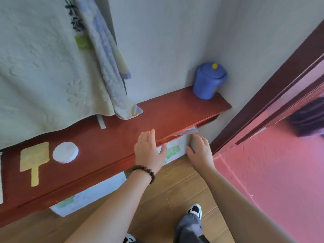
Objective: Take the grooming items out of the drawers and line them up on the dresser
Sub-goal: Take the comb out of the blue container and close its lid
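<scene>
A red-brown dresser top [122, 137] runs from lower left to upper right. On its left part lie a yellow paddle-shaped brush [34, 159] and a round white disc [65, 152], side by side. My left hand [149, 151], with a bead bracelet on the wrist, rests flat on the dresser's front edge, fingers apart. My right hand [199, 151] touches the pale drawer front [175, 148] under the right end, fingers spread, holding nothing. A transparent sheet [187, 131] pokes out just below the top at the right.
A blue lidded jar [208, 81] stands on the dresser's far right corner. Towels [52, 67] hang against the wall over the dresser's back. A dark door frame [273, 88] and a pink wall [271, 163] close off the right. The wooden floor [166, 190] and my shoes are below.
</scene>
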Demonstrator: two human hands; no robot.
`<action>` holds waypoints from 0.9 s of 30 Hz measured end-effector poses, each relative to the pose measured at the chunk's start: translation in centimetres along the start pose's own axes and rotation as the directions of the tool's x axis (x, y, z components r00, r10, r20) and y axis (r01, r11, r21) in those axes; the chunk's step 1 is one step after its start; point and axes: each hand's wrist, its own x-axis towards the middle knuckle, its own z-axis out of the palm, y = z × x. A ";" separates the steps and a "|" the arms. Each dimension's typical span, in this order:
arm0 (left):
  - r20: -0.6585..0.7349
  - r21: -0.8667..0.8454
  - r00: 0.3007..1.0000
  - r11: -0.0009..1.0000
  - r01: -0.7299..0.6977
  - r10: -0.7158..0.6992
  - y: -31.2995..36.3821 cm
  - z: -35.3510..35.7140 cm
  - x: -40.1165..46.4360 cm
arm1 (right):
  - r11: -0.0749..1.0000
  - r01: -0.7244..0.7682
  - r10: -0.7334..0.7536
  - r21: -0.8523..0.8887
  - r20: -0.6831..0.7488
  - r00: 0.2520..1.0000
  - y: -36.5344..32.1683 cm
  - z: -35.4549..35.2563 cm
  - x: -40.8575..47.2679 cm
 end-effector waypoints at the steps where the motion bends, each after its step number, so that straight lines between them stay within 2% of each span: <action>1: -0.017 0.007 1.000 1.000 -0.014 0.014 1.5 0.8 0.9 | 1.000 0.003 -0.003 0.006 -0.005 1.000 0.6 -1.2 1.1; 12: -0.106 -0.027 0.994 0.999 0.025 -0.027 16.3 6.1 10.4 | 0.991 0.123 -0.119 0.045 -0.078 0.990 6.2 -13.6 14.0; 19: -0.109 -0.056 0.994 0.998 -0.034 0.028 19.8 6.7 17.1 | 0.984 0.141 -0.130 0.107 -0.101 0.986 5.3 -15.2 20.5; 27: -0.032 -0.145 0.989 0.978 -0.147 0.144 21.8 8.7 26.2 | 0.979 0.068 -0.044 0.194 -0.122 0.992 3.6 -14.4 26.8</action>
